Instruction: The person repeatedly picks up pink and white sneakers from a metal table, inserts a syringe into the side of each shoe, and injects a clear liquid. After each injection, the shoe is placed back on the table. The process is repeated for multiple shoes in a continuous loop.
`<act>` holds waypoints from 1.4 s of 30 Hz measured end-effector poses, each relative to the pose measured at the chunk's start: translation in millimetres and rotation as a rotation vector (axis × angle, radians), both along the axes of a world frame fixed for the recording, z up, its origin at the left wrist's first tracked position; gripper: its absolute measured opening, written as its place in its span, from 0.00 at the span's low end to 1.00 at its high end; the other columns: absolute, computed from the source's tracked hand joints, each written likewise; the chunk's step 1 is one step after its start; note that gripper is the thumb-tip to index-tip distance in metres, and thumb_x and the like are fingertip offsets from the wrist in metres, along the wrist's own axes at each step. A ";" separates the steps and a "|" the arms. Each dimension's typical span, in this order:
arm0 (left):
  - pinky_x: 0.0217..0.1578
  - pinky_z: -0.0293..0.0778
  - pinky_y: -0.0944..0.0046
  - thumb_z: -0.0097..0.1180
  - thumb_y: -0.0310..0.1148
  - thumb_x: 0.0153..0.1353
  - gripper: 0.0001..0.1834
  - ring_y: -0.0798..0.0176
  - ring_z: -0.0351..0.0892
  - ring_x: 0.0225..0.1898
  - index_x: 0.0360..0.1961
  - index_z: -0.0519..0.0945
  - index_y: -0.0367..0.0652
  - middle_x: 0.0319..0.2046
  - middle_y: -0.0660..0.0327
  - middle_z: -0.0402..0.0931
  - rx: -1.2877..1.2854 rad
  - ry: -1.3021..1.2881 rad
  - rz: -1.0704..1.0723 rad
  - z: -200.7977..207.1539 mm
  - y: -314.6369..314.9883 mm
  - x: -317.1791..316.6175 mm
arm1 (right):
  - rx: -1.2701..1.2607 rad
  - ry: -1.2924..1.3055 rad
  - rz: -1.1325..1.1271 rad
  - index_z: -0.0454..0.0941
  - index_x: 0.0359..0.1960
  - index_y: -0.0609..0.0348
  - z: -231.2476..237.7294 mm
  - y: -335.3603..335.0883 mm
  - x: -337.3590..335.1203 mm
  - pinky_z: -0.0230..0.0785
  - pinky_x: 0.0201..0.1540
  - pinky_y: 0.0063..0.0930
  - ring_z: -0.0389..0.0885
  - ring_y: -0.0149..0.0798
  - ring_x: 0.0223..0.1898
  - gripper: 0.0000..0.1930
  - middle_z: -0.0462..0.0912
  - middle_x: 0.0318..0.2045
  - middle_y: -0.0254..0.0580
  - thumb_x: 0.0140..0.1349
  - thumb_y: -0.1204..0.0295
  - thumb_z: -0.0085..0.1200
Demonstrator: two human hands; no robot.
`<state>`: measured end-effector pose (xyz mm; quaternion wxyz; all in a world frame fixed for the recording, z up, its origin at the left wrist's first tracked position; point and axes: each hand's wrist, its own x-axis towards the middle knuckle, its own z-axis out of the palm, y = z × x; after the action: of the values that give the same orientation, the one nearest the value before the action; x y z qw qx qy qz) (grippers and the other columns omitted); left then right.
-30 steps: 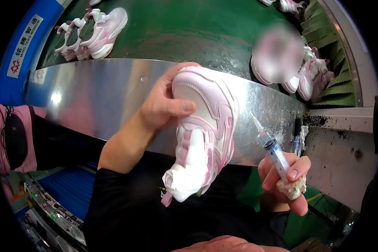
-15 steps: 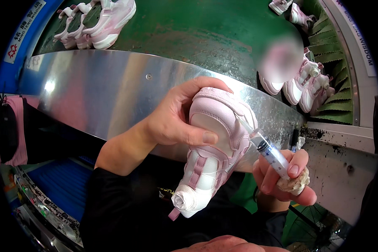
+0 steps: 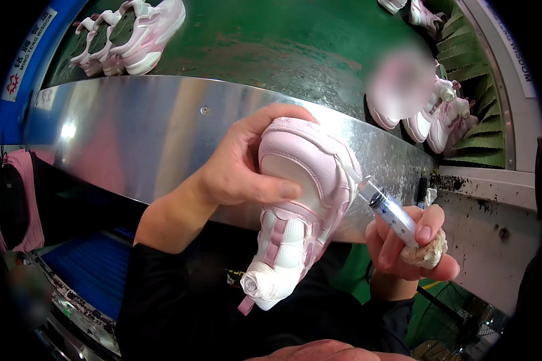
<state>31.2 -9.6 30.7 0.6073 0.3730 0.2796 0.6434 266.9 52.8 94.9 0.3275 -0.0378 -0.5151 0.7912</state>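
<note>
My left hand point(image 3: 247, 159) grips a pink and white sneaker point(image 3: 307, 165) around its toe, thumb on the upper and fingers under the sole. The shoe's toe points away from me and its heel hangs toward me. A dial-like white knob and a pink pull tab show at the near end. In my right hand point(image 3: 409, 237) is a clear plastic syringe point(image 3: 393, 216) with a black stopper. Its tip lies against the shoe's right side, along the seam between upper and sole. A lumpy off-white wad point(image 3: 426, 249) covers the syringe's rear end beside my fingers.
A shiny metal ledge point(image 3: 132, 132) runs before a green surface point(image 3: 271, 48). Several similar sneakers point(image 3: 144, 36) stand at the far left, more sneakers point(image 3: 442, 123) at the right beside green flaps point(image 3: 482, 144). A blue ribbed mat point(image 3: 87, 265) lies at lower left, a fan point(image 3: 457, 319) at lower right.
The sneaker and my left hand have shifted slightly left and up in view. The syringe tip has moved a little along the shoe's right edge. Both holds stay the same.
</note>
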 end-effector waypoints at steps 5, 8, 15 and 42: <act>0.51 0.71 0.60 0.69 0.28 0.36 0.41 0.58 0.74 0.50 0.56 0.65 0.38 0.48 0.53 0.73 0.016 0.013 0.015 -3.8 1.1 -1.3 | -0.005 0.013 -0.017 0.70 0.43 0.51 -5.7 0.4 -0.9 0.52 0.17 0.18 0.62 0.28 0.19 0.27 0.79 0.19 0.46 0.54 0.42 0.55; 0.50 0.72 0.60 0.69 0.28 0.37 0.41 0.58 0.75 0.49 0.56 0.65 0.37 0.48 0.52 0.73 0.035 0.004 0.021 -7.2 2.7 -1.8 | -0.060 0.023 -0.026 0.74 0.41 0.54 -9.6 -2.2 3.4 0.60 0.29 0.25 0.70 0.36 0.27 0.31 0.80 0.22 0.47 0.49 0.39 0.58; 0.51 0.69 0.64 0.66 0.23 0.41 0.38 0.65 0.72 0.49 0.58 0.66 0.41 0.46 0.60 0.74 0.048 -0.020 -0.001 -9.8 4.4 -6.9 | 0.018 -0.037 -0.057 0.69 0.43 0.49 -15.2 -7.1 11.1 0.50 0.15 0.17 0.62 0.26 0.19 0.26 0.79 0.20 0.43 0.55 0.44 0.56; 0.37 0.81 0.56 0.50 0.44 0.57 0.27 0.55 0.83 0.34 0.47 0.72 0.28 0.37 0.47 0.79 -0.308 -0.279 0.143 -36.2 14.6 -7.3 | -0.088 -0.059 -0.061 0.77 0.40 0.63 -71.3 -47.0 72.9 0.58 0.27 0.25 0.72 0.34 0.24 0.31 0.81 0.24 0.43 0.45 0.47 0.66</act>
<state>23.9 5.0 -5.5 0.6428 0.1624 0.3138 0.6797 339.9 5.9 23.6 0.3343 -0.0911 -0.4879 0.8012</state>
